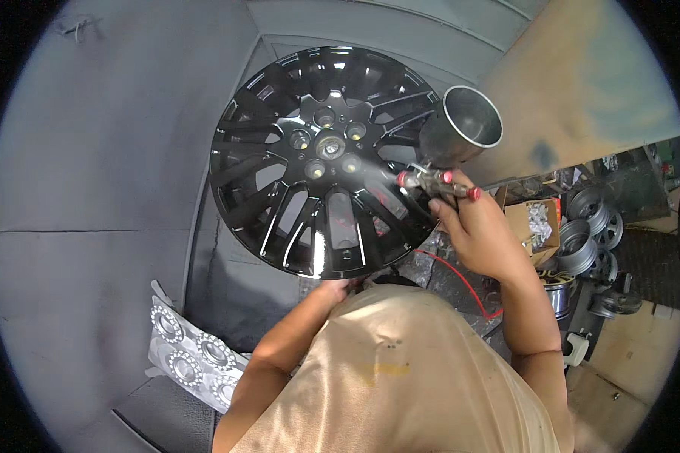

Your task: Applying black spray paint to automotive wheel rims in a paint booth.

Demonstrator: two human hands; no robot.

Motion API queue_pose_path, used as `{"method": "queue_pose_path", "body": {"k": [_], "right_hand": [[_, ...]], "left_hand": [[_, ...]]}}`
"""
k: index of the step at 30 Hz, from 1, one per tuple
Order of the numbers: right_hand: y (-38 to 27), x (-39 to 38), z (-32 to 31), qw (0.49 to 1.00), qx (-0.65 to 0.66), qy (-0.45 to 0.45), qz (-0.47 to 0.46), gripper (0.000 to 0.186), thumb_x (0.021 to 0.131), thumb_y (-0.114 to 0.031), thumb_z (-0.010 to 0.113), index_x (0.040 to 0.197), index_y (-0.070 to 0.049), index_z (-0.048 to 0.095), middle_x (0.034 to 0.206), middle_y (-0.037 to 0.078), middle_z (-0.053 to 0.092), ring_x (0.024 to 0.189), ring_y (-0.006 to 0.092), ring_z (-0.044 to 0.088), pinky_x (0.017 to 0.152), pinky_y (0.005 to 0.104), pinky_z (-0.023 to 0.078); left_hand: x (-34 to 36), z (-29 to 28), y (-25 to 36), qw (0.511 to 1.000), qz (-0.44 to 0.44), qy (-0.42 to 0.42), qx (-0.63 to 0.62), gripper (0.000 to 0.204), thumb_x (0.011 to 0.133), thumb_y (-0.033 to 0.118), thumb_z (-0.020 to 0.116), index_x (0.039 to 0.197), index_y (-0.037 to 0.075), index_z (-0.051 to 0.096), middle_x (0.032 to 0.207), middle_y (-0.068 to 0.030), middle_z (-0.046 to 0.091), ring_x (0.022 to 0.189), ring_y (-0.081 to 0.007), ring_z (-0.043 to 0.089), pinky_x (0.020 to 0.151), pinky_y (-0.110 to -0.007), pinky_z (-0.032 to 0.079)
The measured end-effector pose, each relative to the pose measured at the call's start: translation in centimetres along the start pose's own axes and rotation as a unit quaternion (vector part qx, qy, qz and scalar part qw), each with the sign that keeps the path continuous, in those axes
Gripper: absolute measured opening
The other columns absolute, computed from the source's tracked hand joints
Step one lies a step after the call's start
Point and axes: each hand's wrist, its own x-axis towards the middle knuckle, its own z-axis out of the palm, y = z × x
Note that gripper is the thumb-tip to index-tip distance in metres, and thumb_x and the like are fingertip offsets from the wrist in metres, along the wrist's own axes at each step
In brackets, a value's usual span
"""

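A glossy black multi-spoke wheel rim (345,260) faces me, its bolt holes ringing the hub. My right hand (480,230) is closed round a spray gun (431,181) with red knobs and an open metal cup (457,132) on top. The nozzle points left at the wheel's face, close to it but apart. A pale mist fans from the nozzle toward the hub. Below the wheel's near edge is my left hand (340,288); its fingers are hidden behind the rim and my shirt, so its grip does not show.
At the right, several bare metal wheels (578,245) are stacked beside a cardboard box (533,226). A red hose (465,279) curves below my right hand. A tan panel (582,90) stands at the upper right. Lower left lies a silver sheet (189,355) with several ring shapes; grey walls (98,151) enclose the left.
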Motion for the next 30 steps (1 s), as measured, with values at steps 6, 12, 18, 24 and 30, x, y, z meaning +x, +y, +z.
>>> {"method": "queue_pose_path", "body": {"k": [6, 12, 18, 24, 30], "right_hand": [[0.8, 2.8, -1.0, 0.997, -0.041, 0.065, 0.001, 0.02, 0.097, -0.008, 0.056, 0.113, 0.002, 0.054, 0.091, 0.031, 0.062, 0.093, 0.0519, 0.059, 0.078, 0.0512, 0.047], [-1.0, 4.2, -1.3, 0.996, -0.036, 0.077, 0.009, 0.026, 0.097, -0.008, 0.056, 0.121, -0.001, 0.063, 0.105, 0.028, 0.064, 0.1, 0.0488, 0.059, 0.085, 0.0475, 0.048], [-2.2, 5.4, -0.7, 0.991, -0.05, 0.069, -0.105, 0.029, 0.097, -0.008, 0.054, 0.124, -0.001, 0.062, 0.11, 0.028, 0.063, 0.102, 0.0483, 0.059, 0.089, 0.0486, 0.048], [-3.6, 3.6, 0.3, 0.993, -0.025, -0.021, -0.109, 0.021, 0.098, -0.011, 0.057, 0.112, 0.004, 0.057, 0.101, 0.029, 0.062, 0.097, 0.0482, 0.06, 0.082, 0.0486, 0.048], [-2.2, 1.2, -0.2, 0.995, -0.029, -0.059, -0.074, 0.02, 0.097, -0.011, 0.057, 0.113, 0.0, 0.056, 0.092, 0.028, 0.062, 0.093, 0.0504, 0.059, 0.08, 0.0522, 0.048]], "left_hand": [[-3.5, -9.6, 3.6, 0.997, 0.042, 0.005, 0.069, 0.02, 0.099, 0.019, 0.061, 0.116, 0.012, 0.067, 0.108, -0.0052, 0.071, 0.092, -0.0179, 0.069, 0.075, -0.031, 0.055], [-1.0, -17.4, 17.9, 0.957, 0.252, 0.034, 0.14, 0.032, 0.098, 0.024, 0.06, 0.125, 0.006, 0.066, 0.115, -0.0067, 0.07, 0.1, -0.0205, 0.068, 0.084, -0.036, 0.056], [-0.2, -16.9, 23.9, 0.945, 0.29, 0.152, -0.021, 0.037, 0.093, 0.021, 0.066, 0.122, -0.002, 0.066, 0.112, -0.0116, 0.07, 0.103, -0.0254, 0.067, 0.084, -0.034, 0.054], [-4.0, -10.3, 21.1, 0.937, 0.35, 0.006, 0.003, 0.041, 0.097, 0.025, 0.059, 0.13, 0.001, 0.06, 0.121, -0.0134, 0.066, 0.11, -0.0271, 0.065, 0.089, -0.038, 0.055], [-7.9, -6.1, 20.2, 0.899, 0.407, -0.163, 0.013, 0.047, 0.101, 0.03, 0.051, 0.14, 0.004, 0.052, 0.131, -0.0155, 0.062, 0.118, -0.0291, 0.063, 0.096, -0.042, 0.057]]}}
